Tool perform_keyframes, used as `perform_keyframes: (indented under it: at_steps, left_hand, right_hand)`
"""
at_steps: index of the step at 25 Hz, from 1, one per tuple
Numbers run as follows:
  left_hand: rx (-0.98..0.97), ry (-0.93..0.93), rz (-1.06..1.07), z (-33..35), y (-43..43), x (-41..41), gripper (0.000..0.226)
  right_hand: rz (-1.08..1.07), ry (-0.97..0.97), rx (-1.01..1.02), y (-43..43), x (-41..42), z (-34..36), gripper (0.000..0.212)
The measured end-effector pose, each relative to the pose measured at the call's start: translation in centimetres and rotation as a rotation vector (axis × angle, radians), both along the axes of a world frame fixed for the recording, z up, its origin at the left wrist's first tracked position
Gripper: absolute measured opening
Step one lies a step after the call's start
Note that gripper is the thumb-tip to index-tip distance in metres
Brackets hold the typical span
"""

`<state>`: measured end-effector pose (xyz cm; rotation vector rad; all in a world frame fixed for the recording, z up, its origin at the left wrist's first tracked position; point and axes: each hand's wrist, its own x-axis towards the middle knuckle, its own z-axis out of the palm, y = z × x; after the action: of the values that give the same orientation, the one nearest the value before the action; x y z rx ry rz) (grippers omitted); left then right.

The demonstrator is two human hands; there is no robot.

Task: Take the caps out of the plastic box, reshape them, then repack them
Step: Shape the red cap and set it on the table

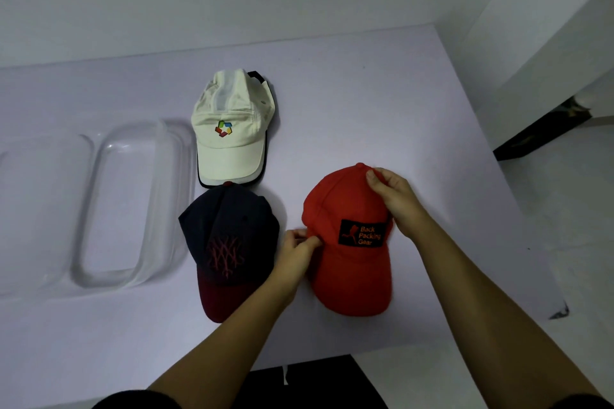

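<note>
White table (pixel 365 93) against a plain pale wall, dim light. Three caps out on the surface — cream cap (pixel 229 129) furthest, navy cap (pixel 229 242) nearer, red cap (pixel 345 242) to the right. Left hand (pixel 295 252) pinches the red cap's side seam where crown meets brim; right hand (pixel 395 199) has its fingers closed over the crown near the top button. To reshape well, I'd judge: hold the brim edge steady, push the crown panels round from the top, avoid creasing the front patch. Clear plastic box (pixel 109 209) sits left of the caps — empty, its lid (pixel 33 209) apparently beside it.
</note>
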<state>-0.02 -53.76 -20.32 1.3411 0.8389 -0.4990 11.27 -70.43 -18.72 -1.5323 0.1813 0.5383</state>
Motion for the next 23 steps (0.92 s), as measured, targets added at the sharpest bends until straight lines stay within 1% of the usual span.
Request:
perform_keyframes:
  at_steps: [1,3,4,5,6,7,8,10,12,13,14,15,16,17,19,20,21,23]
  left_hand:
    - [0.097,-0.023,-0.053,0.0,0.2,0.0,0.032]
    - [0.442,-0.087,-0.293,0.3,0.0,-0.1,0.044]
    - [0.620,-0.152,-0.405,0.7,-0.3,-0.2,0.050]
    - [0.737,-0.227,-0.452,1.1,-0.6,-0.2,0.055]
    - [0.779,-0.297,-0.432,1.5,-0.7,0.2,0.058]
    - [0.746,-0.318,-0.375,1.9,-0.5,0.9,0.060]
    - [0.673,-0.310,-0.291,2.1,-0.2,1.8,0.059]
    - [0.481,-0.251,-0.192,2.4,0.9,3.4,0.056]
    - [0.320,-0.232,-0.213,2.7,1.6,4.6,0.046]
    - [0.238,-0.245,-0.213,3.0,1.9,4.7,0.038]
    - [0.185,-0.269,-0.213,3.3,2.1,4.7,0.031]
    - [0.175,-0.302,-0.224,3.4,2.2,4.7,0.026]
    - [0.225,-0.325,-0.254,3.4,2.2,4.8,0.027]
    - [0.338,-0.333,-0.313,3.2,2.3,4.8,0.029]
    - [0.655,-0.289,-0.473,2.4,2.5,4.6,0.037]
    - [0.736,-0.255,-0.518,2.1,2.5,4.5,0.041]
    - [0.757,-0.237,-0.531,1.8,2.4,4.3,0.043]
    - [0.767,-0.255,-0.535,1.9,2.2,4.3,0.039]
  right_hand:
    - [0.003,-0.008,-0.015,0.1,-0.2,-0.1,0.012]
    - [0.035,-0.040,-0.079,0.3,-0.4,0.0,0.010]
    - [0.058,-0.059,-0.119,0.3,-0.3,0.1,0.010]
    - [0.086,-0.074,-0.157,0.3,-0.1,0.2,0.011]
    - [0.120,-0.078,-0.182,0.2,0.1,0.3,0.012]
    - [0.158,-0.072,-0.190,0.1,0.4,0.5,0.014]
    - [0.197,-0.065,-0.186,-0.1,0.7,0.8,0.015]
    - [0.282,-0.050,-0.170,-0.4,1.1,1.6,0.011]
    - [0.335,-0.026,-0.159,-0.5,1.5,2.3,0.007]
    - [0.347,-0.021,-0.172,-0.4,1.4,2.5,0.008]
    - [0.360,-0.027,-0.200,-0.2,1.5,2.6,0.012]
    - [0.379,-0.033,-0.228,0.0,1.5,2.8,0.017]
    - [0.401,-0.030,-0.251,0.1,1.5,3.0,0.018]
    - [0.426,-0.022,-0.272,0.3,1.4,3.2,0.017]
    - [0.488,-0.024,-0.360,0.5,1.6,3.6,0.016]
    - [0.510,-0.049,-0.432,0.6,1.6,3.7,0.020]
    - [0.513,-0.081,-0.497,0.6,1.7,3.6,0.024]
    - [0.503,-0.130,-0.568,0.8,1.6,3.4,0.029]
